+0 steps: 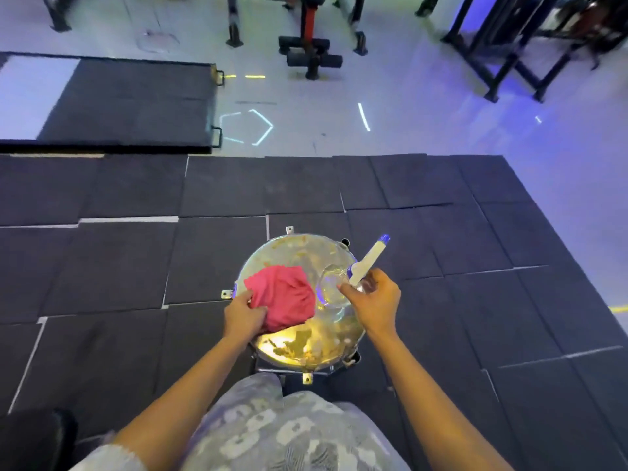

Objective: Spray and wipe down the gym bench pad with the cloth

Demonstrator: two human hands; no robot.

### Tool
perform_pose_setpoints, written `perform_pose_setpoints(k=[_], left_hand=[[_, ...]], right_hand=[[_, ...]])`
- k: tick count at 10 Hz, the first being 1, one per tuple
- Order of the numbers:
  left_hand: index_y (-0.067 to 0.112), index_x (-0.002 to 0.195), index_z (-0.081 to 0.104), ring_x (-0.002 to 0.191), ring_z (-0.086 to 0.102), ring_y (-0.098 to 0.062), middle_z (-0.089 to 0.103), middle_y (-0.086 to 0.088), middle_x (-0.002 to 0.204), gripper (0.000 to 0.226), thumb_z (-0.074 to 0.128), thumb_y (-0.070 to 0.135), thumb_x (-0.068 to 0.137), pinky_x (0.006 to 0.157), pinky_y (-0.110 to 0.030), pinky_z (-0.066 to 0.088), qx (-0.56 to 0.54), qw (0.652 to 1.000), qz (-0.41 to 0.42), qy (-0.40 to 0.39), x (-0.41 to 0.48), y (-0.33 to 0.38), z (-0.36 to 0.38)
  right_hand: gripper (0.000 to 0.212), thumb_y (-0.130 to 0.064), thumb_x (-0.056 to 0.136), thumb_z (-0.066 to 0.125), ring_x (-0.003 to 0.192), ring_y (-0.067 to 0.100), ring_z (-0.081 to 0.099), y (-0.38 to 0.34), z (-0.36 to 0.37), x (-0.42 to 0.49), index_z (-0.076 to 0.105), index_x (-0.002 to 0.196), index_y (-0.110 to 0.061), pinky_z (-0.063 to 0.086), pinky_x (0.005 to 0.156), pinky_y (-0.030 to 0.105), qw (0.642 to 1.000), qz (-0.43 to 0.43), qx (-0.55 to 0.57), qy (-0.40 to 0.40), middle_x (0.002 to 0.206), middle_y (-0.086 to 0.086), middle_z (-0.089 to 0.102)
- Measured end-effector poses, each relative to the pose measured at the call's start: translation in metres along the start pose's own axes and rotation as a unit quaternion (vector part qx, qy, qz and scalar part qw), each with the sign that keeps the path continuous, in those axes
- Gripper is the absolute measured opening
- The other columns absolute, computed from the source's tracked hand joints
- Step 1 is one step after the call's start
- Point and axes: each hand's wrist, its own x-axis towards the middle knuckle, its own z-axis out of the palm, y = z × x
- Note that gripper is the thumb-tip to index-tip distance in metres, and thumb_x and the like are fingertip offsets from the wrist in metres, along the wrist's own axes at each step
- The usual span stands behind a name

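A round shiny metal stool top (292,253), worn and stained, stands just in front of my legs. On its left half lies a crumpled pink cloth (285,295), and my left hand (243,317) grips its near edge. My right hand (373,300) holds a clear spray bottle (334,283) with a white and blue nozzle (372,256); the bottle lies tilted on the right half of the stool, nozzle pointing up and right. No bench pad is in sight.
Dark rubber floor tiles (136,266) surround the stool. A black mat with handles (136,103) lies on the pale floor at the back left. Exercise machine frames (311,45) and racks (509,45) stand along the far side.
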Motion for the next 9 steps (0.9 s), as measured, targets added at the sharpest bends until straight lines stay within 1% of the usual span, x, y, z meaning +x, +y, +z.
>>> perform_pose_setpoints(k=[1, 2, 3, 4, 5, 6, 7, 8, 9], left_hand=[[0.008, 0.105, 0.064, 0.088, 0.062, -0.031, 0.066, -0.011, 0.089, 0.030, 0.069, 0.018, 0.078, 0.070, -0.027, 0.038, -0.002, 1.000, 0.017, -0.016, 0.008, -0.010, -0.003], [0.006, 0.116, 0.056, 0.093, 0.060, -0.034, 0.065, -0.014, 0.099, 0.041, 0.067, 0.015, 0.077, 0.074, -0.034, 0.045, 0.050, 0.994, 0.092, 0.011, 0.003, -0.019, -0.008], [0.009, 0.141, 0.039, 0.126, 0.044, -0.034, 0.049, -0.013, 0.137, 0.064, 0.063, 0.022, 0.083, 0.096, -0.049, 0.044, 0.178, 0.959, 0.218, 0.044, -0.008, -0.029, -0.009], [0.024, 0.152, 0.020, 0.149, 0.006, -0.021, 0.011, 0.000, 0.161, 0.061, 0.038, 0.044, 0.097, 0.116, -0.055, 0.007, 0.357, 0.880, 0.312, -0.028, -0.012, -0.032, -0.001], [0.029, 0.153, 0.002, 0.146, -0.020, -0.019, -0.013, 0.003, 0.161, 0.064, 0.017, 0.057, 0.097, 0.113, -0.059, -0.012, 0.455, 0.841, 0.279, -0.088, -0.015, -0.041, 0.009], [0.028, 0.152, -0.002, 0.144, -0.024, -0.019, -0.017, 0.002, 0.160, 0.066, 0.015, 0.059, 0.096, 0.112, -0.062, -0.012, 0.452, 0.853, 0.249, -0.076, -0.027, -0.042, 0.010], [0.025, 0.153, 0.001, 0.147, -0.017, -0.017, -0.012, 0.001, 0.161, 0.067, 0.016, 0.057, 0.097, 0.111, -0.062, -0.012, 0.423, 0.878, 0.219, -0.045, -0.046, -0.037, 0.007], [0.023, 0.153, 0.007, 0.148, -0.013, -0.015, -0.007, 0.002, 0.162, 0.066, 0.020, 0.056, 0.097, 0.113, -0.059, -0.010, 0.358, 0.913, 0.196, 0.004, -0.076, -0.037, 0.004], [0.022, 0.153, 0.011, 0.148, -0.009, -0.015, 0.001, 0.001, 0.162, 0.067, 0.022, 0.056, 0.097, 0.115, -0.055, -0.006, 0.311, 0.933, 0.168, 0.069, -0.112, -0.044, 0.008]], right_hand=[[0.045, -0.010, 0.065, 0.083, 0.074, -0.005, 0.066, 0.009, 0.009, 0.000, 0.067, 0.074, -0.050, 0.050, 0.071, 0.013, 0.999, 0.014, -0.033, -0.006, 0.076, -0.029, 0.070], [0.040, -0.016, 0.066, 0.082, 0.076, -0.009, 0.064, 0.014, 0.012, -0.004, 0.065, 0.080, -0.049, 0.045, 0.065, 0.004, 0.998, 0.013, -0.056, -0.003, 0.079, -0.032, 0.068], [0.036, -0.016, 0.068, 0.081, 0.079, -0.009, 0.063, 0.020, 0.012, -0.008, 0.067, 0.086, -0.043, 0.045, 0.069, 0.003, 0.998, 0.011, -0.067, -0.002, 0.082, -0.032, 0.068], [0.032, -0.017, 0.070, 0.080, 0.079, -0.007, 0.063, 0.026, 0.011, -0.007, 0.068, 0.093, -0.035, 0.045, 0.066, 0.004, 0.997, 0.009, -0.071, -0.014, 0.079, -0.025, 0.069], [0.033, -0.018, 0.075, 0.077, 0.083, -0.006, 0.061, 0.026, 0.009, -0.007, 0.065, 0.100, -0.036, 0.040, 0.065, 0.002, 0.997, 0.000, -0.073, -0.037, 0.082, -0.022, 0.067], [0.039, -0.025, 0.080, 0.075, 0.091, 0.006, 0.060, 0.029, 0.009, -0.012, 0.061, 0.115, -0.030, 0.039, 0.073, 0.015, 0.994, 0.011, -0.079, -0.078, 0.099, -0.012, 0.068], [0.059, -0.025, 0.081, 0.074, 0.108, 0.019, 0.057, 0.031, 0.002, -0.023, 0.050, 0.134, -0.023, 0.045, 0.089, 0.031, 0.990, 0.037, -0.085, -0.104, 0.124, 0.001, 0.062], [0.060, -0.024, 0.082, 0.073, 0.118, 0.027, 0.053, 0.036, -0.010, -0.037, 0.046, 0.135, -0.017, 0.043, 0.096, 0.034, 0.989, 0.025, -0.091, -0.113, 0.129, 0.007, 0.056], [0.054, -0.027, 0.084, 0.069, 0.123, 0.035, 0.048, 0.039, -0.016, -0.062, 0.049, 0.131, -0.009, 0.042, 0.102, 0.042, 0.981, 0.019, -0.108, -0.160, 0.129, 0.014, 0.056]])
